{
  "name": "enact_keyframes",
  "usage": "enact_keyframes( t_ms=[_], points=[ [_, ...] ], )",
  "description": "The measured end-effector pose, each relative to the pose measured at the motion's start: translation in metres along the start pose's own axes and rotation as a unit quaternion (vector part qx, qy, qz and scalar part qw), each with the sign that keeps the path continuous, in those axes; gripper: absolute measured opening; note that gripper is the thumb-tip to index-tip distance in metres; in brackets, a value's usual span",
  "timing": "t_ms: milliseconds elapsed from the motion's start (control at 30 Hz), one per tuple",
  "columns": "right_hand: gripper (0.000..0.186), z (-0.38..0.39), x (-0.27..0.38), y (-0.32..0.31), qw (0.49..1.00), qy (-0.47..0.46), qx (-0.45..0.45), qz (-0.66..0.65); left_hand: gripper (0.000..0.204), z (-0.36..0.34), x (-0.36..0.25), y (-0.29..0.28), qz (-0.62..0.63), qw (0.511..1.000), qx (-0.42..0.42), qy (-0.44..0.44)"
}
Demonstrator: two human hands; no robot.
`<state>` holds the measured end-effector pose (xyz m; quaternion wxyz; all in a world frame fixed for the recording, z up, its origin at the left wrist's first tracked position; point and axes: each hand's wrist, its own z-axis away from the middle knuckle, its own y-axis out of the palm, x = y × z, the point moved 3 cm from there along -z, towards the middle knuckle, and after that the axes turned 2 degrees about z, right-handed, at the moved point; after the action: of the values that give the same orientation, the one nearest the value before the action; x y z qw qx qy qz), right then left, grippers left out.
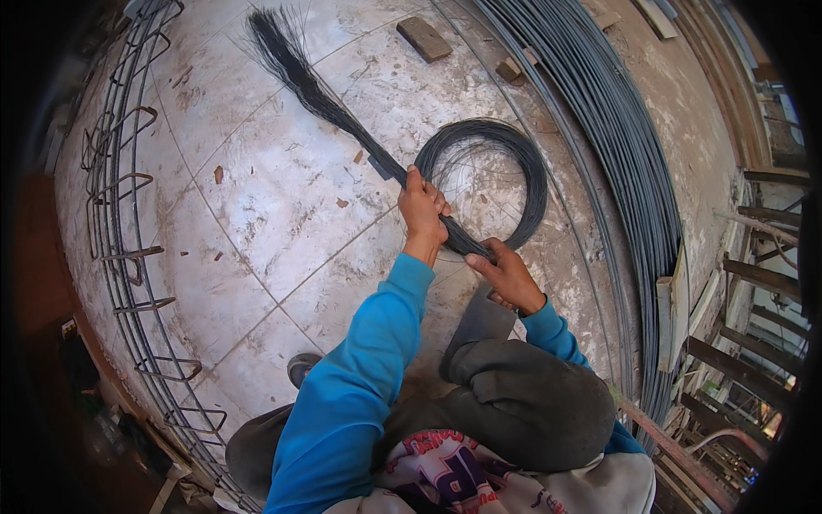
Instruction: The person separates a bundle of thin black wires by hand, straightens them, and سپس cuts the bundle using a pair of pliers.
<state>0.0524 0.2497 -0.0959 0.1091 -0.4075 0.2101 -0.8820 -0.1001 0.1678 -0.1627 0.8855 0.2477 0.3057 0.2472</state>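
Note:
A long bundle of thin dark wire (pixel 342 120) slants across the tiled floor, its frayed far end fanning out at the upper left. My left hand (pixel 423 208) is closed around the bundle near its lower part. At the bundle's near end, my right hand (pixel 509 279) grips the wire between thumb and fingers. Just beyond my hands lies a round coil of the same dark wire (pixel 535 180), flat on the floor. The bundle runs over or against the coil's left side; exactly how they join is hidden by my hands.
A rebar cage with bent stirrups (pixel 128 257) runs along the left. Long steel rods (pixel 608 120) curve down the right side. A wooden block (pixel 425 39) lies at the top, with a smaller block (pixel 510 70) beside the rods. Timber pieces (pixel 753 274) stand at the far right.

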Motion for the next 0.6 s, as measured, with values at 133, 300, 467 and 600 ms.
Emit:
enact_keyframes(
  t_ms=[133, 300, 467, 600],
  points=[
    [0.051, 0.001, -0.027, -0.014, 0.937, -0.075, -0.154, -0.304, 0.04, -0.004, -0.002, 0.001, 0.003, 1.0, 0.004, -0.013],
    [0.041, 0.012, -0.031, -0.005, 0.933, 0.007, -0.006, -0.36, 0.032, -0.001, -0.01, 0.008, 0.05, 0.997, 0.035, -0.048],
    [0.026, 0.023, -0.011, -0.01, 0.955, 0.028, 0.0, -0.294, 0.032, -0.003, -0.015, 0.003, 0.059, 0.997, 0.038, -0.043],
    [0.021, 0.022, -0.009, -0.007, 0.989, -0.048, -0.082, -0.115, 0.033, -0.001, -0.008, 0.006, 0.046, 0.999, 0.007, -0.018]
  ],
)
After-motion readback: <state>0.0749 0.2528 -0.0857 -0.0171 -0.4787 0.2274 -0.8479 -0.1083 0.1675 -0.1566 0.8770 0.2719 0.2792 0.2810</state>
